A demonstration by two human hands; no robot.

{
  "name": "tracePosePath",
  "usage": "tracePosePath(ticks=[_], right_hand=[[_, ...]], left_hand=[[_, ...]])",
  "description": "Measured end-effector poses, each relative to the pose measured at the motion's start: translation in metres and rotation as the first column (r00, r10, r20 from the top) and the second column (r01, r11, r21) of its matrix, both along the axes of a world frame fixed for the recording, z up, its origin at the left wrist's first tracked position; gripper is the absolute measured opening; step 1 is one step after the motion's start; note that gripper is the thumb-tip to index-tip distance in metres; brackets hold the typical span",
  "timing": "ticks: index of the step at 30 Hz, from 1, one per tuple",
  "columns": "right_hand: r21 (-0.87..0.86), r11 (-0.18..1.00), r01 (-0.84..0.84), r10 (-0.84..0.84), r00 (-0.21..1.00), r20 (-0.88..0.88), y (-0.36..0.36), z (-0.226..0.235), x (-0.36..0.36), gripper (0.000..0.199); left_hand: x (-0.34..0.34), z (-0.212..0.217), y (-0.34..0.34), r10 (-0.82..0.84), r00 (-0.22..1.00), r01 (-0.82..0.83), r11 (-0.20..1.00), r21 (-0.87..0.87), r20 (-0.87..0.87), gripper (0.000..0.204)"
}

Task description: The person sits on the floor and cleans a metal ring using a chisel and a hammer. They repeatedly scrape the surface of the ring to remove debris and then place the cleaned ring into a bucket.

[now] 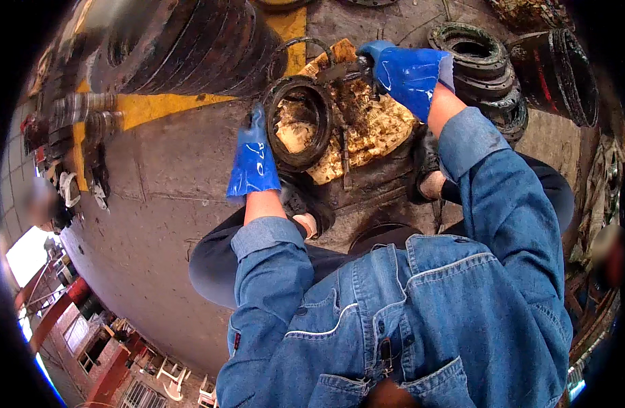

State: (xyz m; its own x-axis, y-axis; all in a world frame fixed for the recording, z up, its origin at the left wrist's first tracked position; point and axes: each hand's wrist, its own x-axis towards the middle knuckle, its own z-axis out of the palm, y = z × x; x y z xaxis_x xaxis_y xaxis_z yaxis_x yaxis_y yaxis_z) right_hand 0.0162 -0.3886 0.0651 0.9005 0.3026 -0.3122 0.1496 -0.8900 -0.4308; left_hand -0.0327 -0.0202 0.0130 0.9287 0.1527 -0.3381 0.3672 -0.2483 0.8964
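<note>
The greasy black ring (324, 121) is seen over the left part of a stained yellow sheet (387, 126), its left edge right by the left gloved hand's (253, 153) slightly bent fingers; grip can't be told. The right gloved hand (402, 71) is placed up top, fingertips mostly hidden, so opening and hold can't be told.

White-marked blue gloves (255, 162), black ring (322, 121), black-blotched yellow sheet (379, 130), blurred object (613, 262) probably red

Handwritten white characters (256, 151) mark the blue flared-cuff glove (252, 175) on the left hand (256, 130); white strokes (386, 77) on the right hand (387, 61), across its matching blue glove (421, 75), are illegible.
</note>
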Motion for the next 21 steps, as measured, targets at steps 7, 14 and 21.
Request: tracePosePath(ticks=[7, 14, 21], right_hand=[[0.221, 0.975, -0.015, 0.002, 0.998, 0.061, 0.015, 0.006, 0.005, 0.036], [0.003, 0.993, -0.122, 0.120, 0.982, 0.144, 0.047, 0.089, -0.009, 0.033], [0.217, 0.969, -0.115, 0.049, 0.956, 0.290, 0.063, 0.119, -0.068, 0.030]], left_hand=[[-0.001, 0.034, -0.031, -0.024, 0.987, 0.041, 0.994, 0.099, -0.159, 0.057], [-0.001, 0.037, -0.033, -0.125, 0.986, 0.144, 0.974, 0.172, -0.113, 0.066], [0.006, 0.027, -0.031, -0.095, 0.991, 0.106, 0.986, 0.129, -0.090, 0.069]])
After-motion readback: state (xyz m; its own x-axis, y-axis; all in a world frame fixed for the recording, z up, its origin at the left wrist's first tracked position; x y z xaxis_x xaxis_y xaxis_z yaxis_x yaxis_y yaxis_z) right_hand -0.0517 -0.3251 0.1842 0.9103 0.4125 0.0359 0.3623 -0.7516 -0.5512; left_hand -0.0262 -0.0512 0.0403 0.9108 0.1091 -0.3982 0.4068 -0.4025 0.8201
